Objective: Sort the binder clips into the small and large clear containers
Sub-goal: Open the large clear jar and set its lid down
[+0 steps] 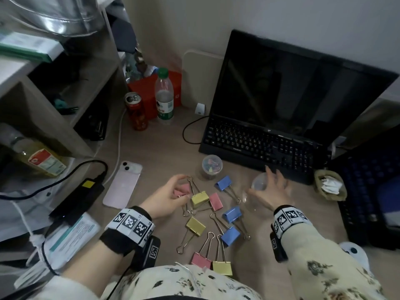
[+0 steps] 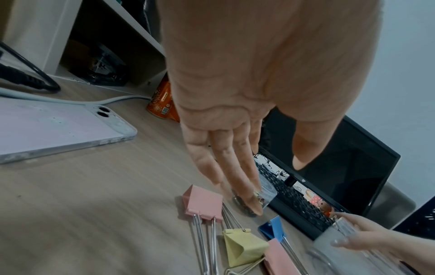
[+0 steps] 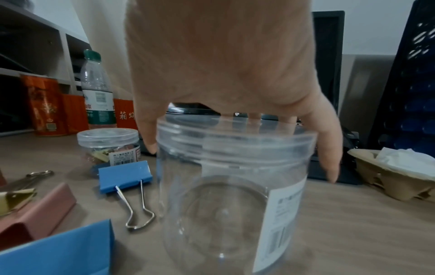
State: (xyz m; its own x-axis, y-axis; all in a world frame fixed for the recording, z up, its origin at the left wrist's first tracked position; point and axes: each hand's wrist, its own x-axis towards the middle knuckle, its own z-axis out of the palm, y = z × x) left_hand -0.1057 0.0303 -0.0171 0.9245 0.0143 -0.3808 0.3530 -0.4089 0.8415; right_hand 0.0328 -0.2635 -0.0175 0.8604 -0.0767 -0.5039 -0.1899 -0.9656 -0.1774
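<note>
Several large pink, yellow and blue binder clips point(image 1: 216, 221) lie scattered on the wooden desk point(image 1: 155, 161). My left hand point(image 1: 185, 186) hovers just over a pink clip point(image 1: 184, 189) point(image 2: 203, 202), fingers straight and thumb apart, holding nothing. The large clear container point(image 1: 257, 184) point(image 3: 235, 186) stands open-topped and empty to the right. My right hand point(image 1: 259, 180) point(image 3: 240, 160) is spread over its mouth, the fingers point(image 3: 329, 163) reaching down past the rim. The small clear container point(image 1: 212, 166) point(image 3: 108, 141), lid on, has small clips inside and stands behind the pile.
A pink phone point(image 1: 123, 185) lies left of the clips, and a black power adapter point(image 1: 80, 200) lies further left. The keyboard point(image 1: 259, 146) and monitor stand right behind the containers. A can point(image 1: 136, 111) and bottle point(image 1: 164, 98) stand at the back; a cardboard cup holder point(image 1: 330, 187) sits right.
</note>
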